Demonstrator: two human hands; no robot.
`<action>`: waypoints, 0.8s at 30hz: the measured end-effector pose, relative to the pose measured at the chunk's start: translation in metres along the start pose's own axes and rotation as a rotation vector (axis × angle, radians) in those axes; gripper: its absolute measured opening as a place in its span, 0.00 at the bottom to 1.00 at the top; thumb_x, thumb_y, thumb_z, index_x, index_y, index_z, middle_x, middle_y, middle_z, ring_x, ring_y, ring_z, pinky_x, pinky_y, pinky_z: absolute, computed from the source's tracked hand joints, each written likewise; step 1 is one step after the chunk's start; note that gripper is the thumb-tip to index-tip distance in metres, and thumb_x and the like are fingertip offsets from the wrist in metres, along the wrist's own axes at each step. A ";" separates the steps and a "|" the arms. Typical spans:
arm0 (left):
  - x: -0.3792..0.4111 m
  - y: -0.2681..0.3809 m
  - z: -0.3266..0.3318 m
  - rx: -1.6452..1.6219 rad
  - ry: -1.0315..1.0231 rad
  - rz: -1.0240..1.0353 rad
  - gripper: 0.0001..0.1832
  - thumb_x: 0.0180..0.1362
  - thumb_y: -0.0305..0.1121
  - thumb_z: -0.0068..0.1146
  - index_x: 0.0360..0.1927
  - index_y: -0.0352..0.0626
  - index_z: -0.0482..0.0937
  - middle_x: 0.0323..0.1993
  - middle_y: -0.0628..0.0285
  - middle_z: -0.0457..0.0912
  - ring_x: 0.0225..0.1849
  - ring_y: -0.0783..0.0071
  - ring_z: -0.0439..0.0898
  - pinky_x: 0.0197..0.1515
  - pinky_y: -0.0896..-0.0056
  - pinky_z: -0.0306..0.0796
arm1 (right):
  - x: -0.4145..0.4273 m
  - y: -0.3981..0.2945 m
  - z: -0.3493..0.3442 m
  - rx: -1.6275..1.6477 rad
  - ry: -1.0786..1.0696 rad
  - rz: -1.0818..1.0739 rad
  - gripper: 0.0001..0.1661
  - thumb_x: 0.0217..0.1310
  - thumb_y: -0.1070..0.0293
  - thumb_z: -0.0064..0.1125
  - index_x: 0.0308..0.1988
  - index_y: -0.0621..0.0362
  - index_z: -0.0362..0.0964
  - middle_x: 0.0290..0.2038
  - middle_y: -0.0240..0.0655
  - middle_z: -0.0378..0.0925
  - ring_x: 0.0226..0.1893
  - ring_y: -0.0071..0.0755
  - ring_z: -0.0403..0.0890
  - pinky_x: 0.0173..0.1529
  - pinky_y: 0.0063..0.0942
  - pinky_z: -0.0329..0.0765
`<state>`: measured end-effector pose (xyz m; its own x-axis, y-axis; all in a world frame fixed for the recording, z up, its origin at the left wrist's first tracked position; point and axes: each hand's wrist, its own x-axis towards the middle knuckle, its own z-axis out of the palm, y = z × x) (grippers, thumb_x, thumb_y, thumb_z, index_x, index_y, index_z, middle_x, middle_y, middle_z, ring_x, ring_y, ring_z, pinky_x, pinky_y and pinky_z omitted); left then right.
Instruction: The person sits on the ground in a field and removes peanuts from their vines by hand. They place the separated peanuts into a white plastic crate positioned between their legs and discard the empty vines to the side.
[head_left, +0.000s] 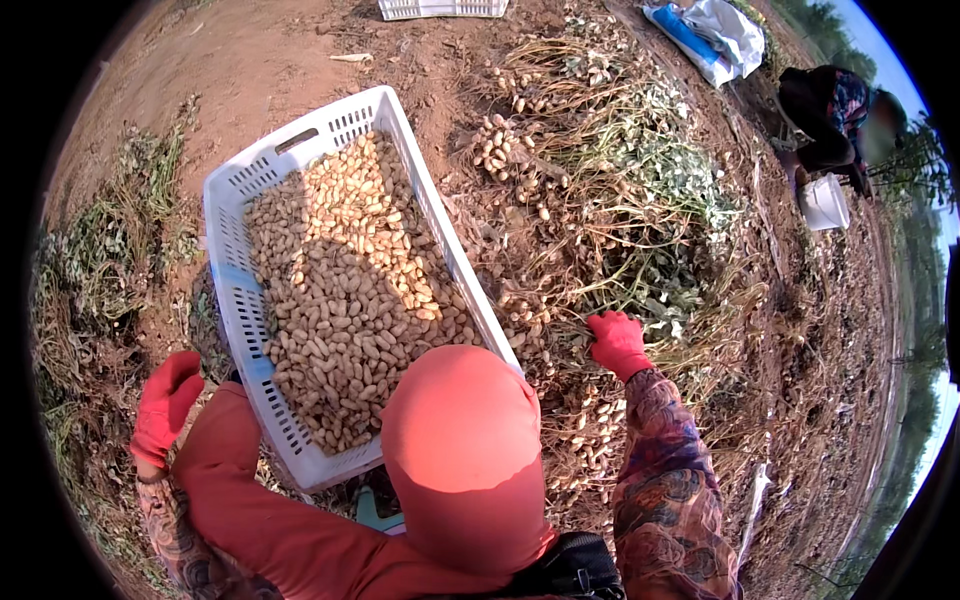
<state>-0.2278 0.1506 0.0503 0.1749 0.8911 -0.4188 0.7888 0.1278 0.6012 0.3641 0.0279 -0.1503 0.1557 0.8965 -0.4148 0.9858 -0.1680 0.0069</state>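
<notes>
A white slatted plastic crate (442, 217), piled with unshelled peanuts (337, 322), sits in front of me between my legs. My right hand (619, 345), in a red glove, is right of the crate with its fingers curled around stems of uprooted peanut plants (600, 285). Foliage and the hand itself hide the exact grip. To the crate's left, my left hand (169, 405), also gloved in red, is raised beside my knee. It holds nothing, and its thumb stands apart from the fingers. Pods cling to the plants' roots (499, 146).
Another person (832, 120) bends over at the far right near a white bucket (823, 202). A white and blue sack (705, 37) lies at the top right. Another white crate (442, 7) is at the top edge. Dried vines (112, 247) cover ground at left.
</notes>
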 end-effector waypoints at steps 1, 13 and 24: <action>-0.001 0.001 0.001 0.004 -0.010 0.009 0.17 0.57 0.27 0.51 0.50 0.36 0.70 0.41 0.61 0.76 0.44 0.75 0.74 0.48 0.75 0.67 | 0.002 0.006 -0.014 0.030 0.062 0.036 0.17 0.41 0.61 0.61 0.37 0.48 0.72 0.39 0.41 0.72 0.43 0.47 0.73 0.43 0.42 0.72; -0.008 -0.005 -0.005 -0.113 0.034 -0.029 0.18 0.54 0.24 0.52 0.50 0.37 0.71 0.40 0.62 0.76 0.43 0.75 0.73 0.47 0.74 0.67 | 0.039 -0.081 -0.025 0.043 -0.053 -0.177 0.12 0.48 0.61 0.50 0.31 0.55 0.71 0.27 0.48 0.77 0.33 0.53 0.78 0.36 0.44 0.74; -0.021 -0.004 -0.012 -0.165 0.096 0.046 0.17 0.53 0.25 0.53 0.49 0.37 0.72 0.40 0.64 0.76 0.43 0.78 0.73 0.46 0.76 0.67 | 0.007 -0.080 -0.062 0.094 0.040 0.017 0.12 0.48 0.59 0.51 0.32 0.53 0.72 0.28 0.46 0.77 0.33 0.53 0.78 0.37 0.44 0.73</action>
<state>-0.2416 0.1366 0.0655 0.1452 0.9343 -0.3256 0.6725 0.1482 0.7251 0.2906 0.0729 -0.0970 0.1767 0.9083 -0.3791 0.9729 -0.2196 -0.0728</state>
